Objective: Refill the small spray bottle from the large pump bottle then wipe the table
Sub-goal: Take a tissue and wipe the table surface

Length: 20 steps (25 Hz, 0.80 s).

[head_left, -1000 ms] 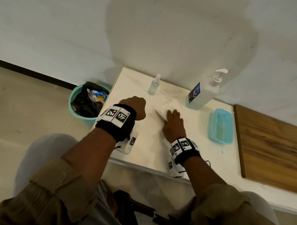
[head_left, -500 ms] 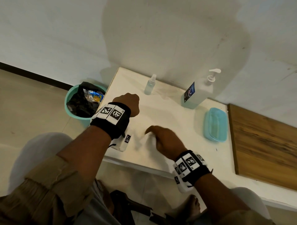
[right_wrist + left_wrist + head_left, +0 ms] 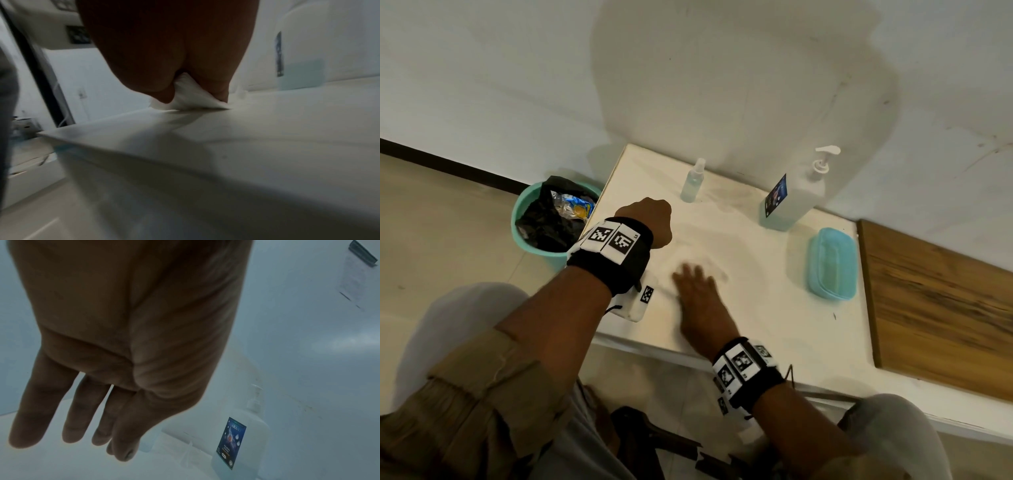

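The small clear spray bottle (image 3: 692, 181) stands capped at the table's back left. To its right stands the large pump bottle (image 3: 794, 195), its blue label (image 3: 231, 443) showing in the left wrist view. My right hand (image 3: 698, 294), motion-blurred, lies flat in the middle of the white table (image 3: 774, 325) with fingers spread. It presses a white tissue (image 3: 191, 97) that bunches under the palm. My left hand (image 3: 650, 222) hovers over the table's left edge. Its fingers (image 3: 41, 410) hang straight and hold nothing.
A light blue lidded box (image 3: 832, 263) lies right of the pump bottle. A wooden board (image 3: 941, 308) adjoins the table's right side. A teal bin (image 3: 551, 219) lined with a black bag stands on the floor to the left. A wall backs the table.
My right hand has dragged the tissue from near the pump bottle back toward me and leftward across the table. The left hand has stayed in place.
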{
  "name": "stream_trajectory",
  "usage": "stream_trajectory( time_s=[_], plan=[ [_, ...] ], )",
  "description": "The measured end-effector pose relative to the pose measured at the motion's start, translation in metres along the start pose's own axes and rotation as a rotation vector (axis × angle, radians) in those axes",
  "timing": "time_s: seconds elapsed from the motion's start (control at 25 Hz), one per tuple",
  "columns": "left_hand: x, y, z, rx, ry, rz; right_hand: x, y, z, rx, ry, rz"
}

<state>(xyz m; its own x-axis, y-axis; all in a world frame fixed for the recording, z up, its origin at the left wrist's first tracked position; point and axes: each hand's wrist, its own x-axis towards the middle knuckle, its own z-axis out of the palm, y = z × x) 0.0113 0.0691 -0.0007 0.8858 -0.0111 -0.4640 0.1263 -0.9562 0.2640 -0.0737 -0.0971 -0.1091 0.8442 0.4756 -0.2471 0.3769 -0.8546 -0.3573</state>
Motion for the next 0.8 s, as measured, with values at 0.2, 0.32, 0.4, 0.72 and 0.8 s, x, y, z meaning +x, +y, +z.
stream_trajectory(
  time_s=[0.2, 0.32, 0.4, 0.72, 0.8],
  plan=[
    [0.001, 0.001, 0.000, -0.011, -0.008, -0.003, -0.017, -0.019, -0.013, 0.262, -0.074, -0.271],
    [0.001, 0.003, 0.002, -0.014, -0.005, 0.002, -0.019, 0.002, -0.038, 0.386, 0.219, -0.094],
    [0.003, 0.002, 0.002, -0.018, -0.004, 0.006, -0.015, 0.029, -0.050, 0.396, 0.453, 0.050],
    [0.005, 0.003, 0.001, -0.025, -0.016, 0.006, -0.025, 0.017, -0.001, 0.093, 0.157, 0.059],
    [0.006, 0.002, 0.002, -0.021, -0.021, 0.002, -0.023, -0.006, 0.010, 0.100, 0.098, -0.034]
  ],
)
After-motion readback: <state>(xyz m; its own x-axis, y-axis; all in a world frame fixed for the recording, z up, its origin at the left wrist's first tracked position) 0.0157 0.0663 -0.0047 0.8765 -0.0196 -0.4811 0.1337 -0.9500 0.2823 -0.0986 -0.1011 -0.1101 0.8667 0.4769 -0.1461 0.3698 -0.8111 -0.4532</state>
